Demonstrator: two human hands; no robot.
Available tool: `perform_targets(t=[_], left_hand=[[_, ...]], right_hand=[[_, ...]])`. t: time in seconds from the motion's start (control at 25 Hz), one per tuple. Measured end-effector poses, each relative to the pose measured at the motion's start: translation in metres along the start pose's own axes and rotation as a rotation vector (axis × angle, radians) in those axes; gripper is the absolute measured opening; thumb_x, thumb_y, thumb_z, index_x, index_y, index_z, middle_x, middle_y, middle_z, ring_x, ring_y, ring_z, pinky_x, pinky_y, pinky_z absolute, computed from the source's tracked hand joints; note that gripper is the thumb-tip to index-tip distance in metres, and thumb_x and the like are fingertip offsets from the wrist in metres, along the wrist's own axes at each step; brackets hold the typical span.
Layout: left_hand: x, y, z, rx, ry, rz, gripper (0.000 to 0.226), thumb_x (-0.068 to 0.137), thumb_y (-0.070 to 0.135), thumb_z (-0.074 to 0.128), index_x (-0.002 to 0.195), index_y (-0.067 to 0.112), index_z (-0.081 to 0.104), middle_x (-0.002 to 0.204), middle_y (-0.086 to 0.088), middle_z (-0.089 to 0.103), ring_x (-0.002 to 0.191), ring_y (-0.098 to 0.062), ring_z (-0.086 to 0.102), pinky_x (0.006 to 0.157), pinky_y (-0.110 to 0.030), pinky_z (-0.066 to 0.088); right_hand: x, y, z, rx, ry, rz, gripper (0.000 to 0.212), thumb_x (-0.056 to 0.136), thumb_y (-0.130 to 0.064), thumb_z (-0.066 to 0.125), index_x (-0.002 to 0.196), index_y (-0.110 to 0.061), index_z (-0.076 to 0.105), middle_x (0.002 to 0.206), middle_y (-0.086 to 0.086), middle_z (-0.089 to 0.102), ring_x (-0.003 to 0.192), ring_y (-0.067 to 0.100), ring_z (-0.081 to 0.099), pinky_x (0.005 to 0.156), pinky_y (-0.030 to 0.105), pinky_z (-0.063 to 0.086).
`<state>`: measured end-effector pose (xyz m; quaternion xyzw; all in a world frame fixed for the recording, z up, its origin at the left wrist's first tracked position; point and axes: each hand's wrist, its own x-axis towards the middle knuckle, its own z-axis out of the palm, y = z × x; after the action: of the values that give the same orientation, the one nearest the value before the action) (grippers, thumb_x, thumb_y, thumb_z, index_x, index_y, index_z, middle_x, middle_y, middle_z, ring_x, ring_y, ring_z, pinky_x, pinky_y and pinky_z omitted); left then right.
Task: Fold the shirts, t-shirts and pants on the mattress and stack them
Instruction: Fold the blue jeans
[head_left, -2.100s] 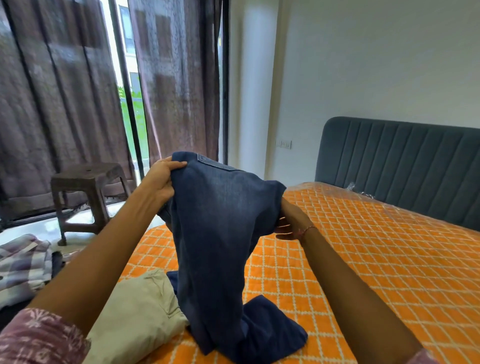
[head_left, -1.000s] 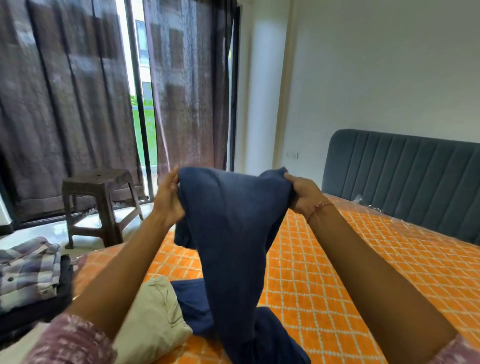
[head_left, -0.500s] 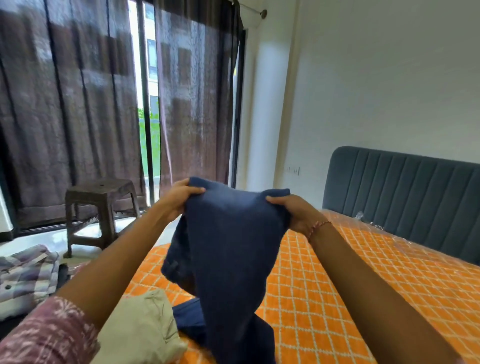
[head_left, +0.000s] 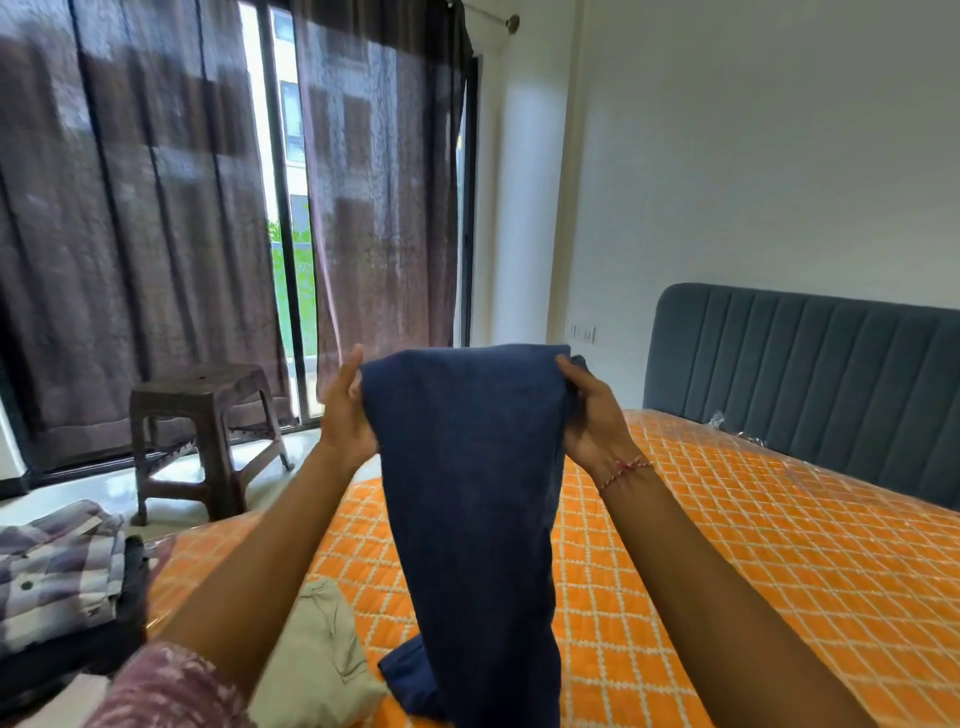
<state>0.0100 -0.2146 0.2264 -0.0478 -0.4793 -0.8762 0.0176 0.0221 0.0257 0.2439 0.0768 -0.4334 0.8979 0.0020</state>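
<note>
Mattress (head_left: 753, 561), orange with a white diamond pattern under clear plastic, was seen filling the lower right, backed by a grey-blue padded headboard (head_left: 810, 364). Dark sheer curtains (head_left: 135, 234) were hung across the window at left, with a gap of daylight between them. Navy pants (head_left: 478, 499) were held up over the mattress, stretched flat at the top edge and hanging straight down, the lower end bunched on the mattress near the bottom of the frame. A brown plastic stool (head_left: 208, 415) was seen on the floor by the curtains. A beige garment (head_left: 317, 660) was lying crumpled on the mattress just left of the pants' lower end, partly hidden by the left forearm. A plaid shirt (head_left: 57, 571) was seen folded on top of dark folded clothes at the far left edge. The left hand (head_left: 345, 410) was closed on the pants' top left corner, thumb up along the edge. The right hand (head_left: 592, 415) was pinching the top right corner, a red thread worn at its wrist. Both hands were held apart at the same height, with the fabric taut between them.
</note>
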Motion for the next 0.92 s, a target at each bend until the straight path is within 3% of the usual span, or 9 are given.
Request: perform_targets(t=[0.04, 0.12, 0.24, 0.32, 0.44, 0.6, 0.72, 0.84, 0.92], left_hand=[[-0.005, -0.011, 0.004, -0.002, -0.03, -0.01, 0.045, 0.097, 0.038, 0.043, 0.077, 0.015, 0.076, 0.077, -0.002, 0.073, 0.072, -0.015, 0.068, 0.065, -0.028, 0.051], [-0.009, -0.026, 0.001, 0.228, -0.02, -0.091, 0.023, 0.095, 0.023, 0.052, 0.088, 0.01, 0.069, 0.081, -0.008, 0.072, 0.069, -0.014, 0.069, 0.06, -0.025, 0.055], [-0.004, -0.007, -0.004, 0.445, 0.098, -0.228, 0.012, 0.091, 0.013, 0.059, 0.082, 0.006, 0.063, 0.061, -0.006, 0.069, 0.047, -0.013, 0.065, 0.044, -0.019, 0.051], [-0.002, 0.002, -0.001, 0.309, 0.116, -0.178, 0.021, 0.092, 0.021, 0.057, 0.079, 0.007, 0.066, 0.059, -0.003, 0.069, 0.048, -0.013, 0.064, 0.046, -0.018, 0.051], [-0.003, -0.007, 0.005, 0.104, -0.032, -0.048, 0.039, 0.095, 0.027, 0.048, 0.071, 0.014, 0.075, 0.068, -0.001, 0.071, 0.059, -0.012, 0.068, 0.053, -0.02, 0.054], [-0.003, -0.007, 0.003, 0.318, 0.038, -0.066, 0.012, 0.09, 0.019, 0.06, 0.086, 0.011, 0.067, 0.078, -0.006, 0.071, 0.061, -0.014, 0.069, 0.054, -0.023, 0.055], [0.002, -0.006, -0.003, 0.262, 0.083, -0.115, 0.026, 0.09, 0.023, 0.059, 0.069, 0.014, 0.072, 0.066, -0.003, 0.07, 0.054, -0.014, 0.066, 0.051, -0.022, 0.052], [0.001, -0.014, 0.002, 0.29, 0.069, -0.129, 0.015, 0.09, 0.023, 0.061, 0.08, 0.013, 0.068, 0.068, -0.002, 0.07, 0.056, -0.013, 0.067, 0.052, -0.022, 0.053], [0.003, -0.017, 0.002, 0.295, 0.101, -0.111, 0.011, 0.089, 0.023, 0.061, 0.085, 0.013, 0.064, 0.066, 0.0, 0.07, 0.055, -0.012, 0.066, 0.049, -0.021, 0.053]], right_hand=[[-0.001, 0.001, -0.002, -0.001, -0.001, 0.021, 0.021, 0.092, -0.027, 0.056, 0.085, -0.01, 0.066, 0.075, 0.003, 0.071, 0.079, 0.017, 0.064, 0.078, 0.031, 0.05], [-0.004, 0.005, -0.011, -0.251, 0.012, 0.186, 0.025, 0.093, -0.031, 0.056, 0.09, -0.008, 0.066, 0.089, 0.007, 0.07, 0.084, 0.019, 0.063, 0.079, 0.033, 0.051], [-0.002, 0.001, -0.026, -0.458, 0.095, 0.371, 0.035, 0.095, -0.037, 0.053, 0.089, -0.005, 0.063, 0.09, 0.011, 0.066, 0.083, 0.023, 0.06, 0.07, 0.034, 0.05], [0.003, -0.003, -0.023, -0.35, 0.106, 0.335, 0.043, 0.098, -0.042, 0.045, 0.088, -0.004, 0.062, 0.085, 0.012, 0.065, 0.08, 0.024, 0.06, 0.068, 0.034, 0.05], [0.014, -0.002, -0.017, -0.131, 0.071, 0.219, 0.038, 0.1, -0.037, 0.041, 0.096, -0.006, 0.063, 0.092, 0.012, 0.066, 0.086, 0.025, 0.061, 0.072, 0.035, 0.05], [0.005, -0.001, -0.048, -0.218, -0.16, 0.335, 0.026, 0.095, -0.021, 0.037, 0.091, -0.011, 0.061, 0.084, 0.007, 0.068, 0.079, 0.021, 0.063, 0.07, 0.035, 0.053], [-0.005, 0.014, -0.066, -0.291, -0.033, 0.277, 0.013, 0.093, -0.013, 0.046, 0.087, -0.012, 0.057, 0.083, 0.007, 0.068, 0.075, 0.019, 0.064, 0.066, 0.03, 0.056], [-0.008, 0.035, -0.071, -0.309, 0.161, 0.038, 0.005, 0.091, -0.013, 0.057, 0.094, -0.011, 0.054, 0.093, 0.01, 0.064, 0.078, 0.021, 0.062, 0.065, 0.03, 0.053], [-0.009, 0.041, -0.07, -0.306, 0.138, 0.079, 0.008, 0.091, -0.019, 0.057, 0.094, -0.011, 0.058, 0.095, 0.008, 0.066, 0.086, 0.023, 0.063, 0.07, 0.033, 0.053]])
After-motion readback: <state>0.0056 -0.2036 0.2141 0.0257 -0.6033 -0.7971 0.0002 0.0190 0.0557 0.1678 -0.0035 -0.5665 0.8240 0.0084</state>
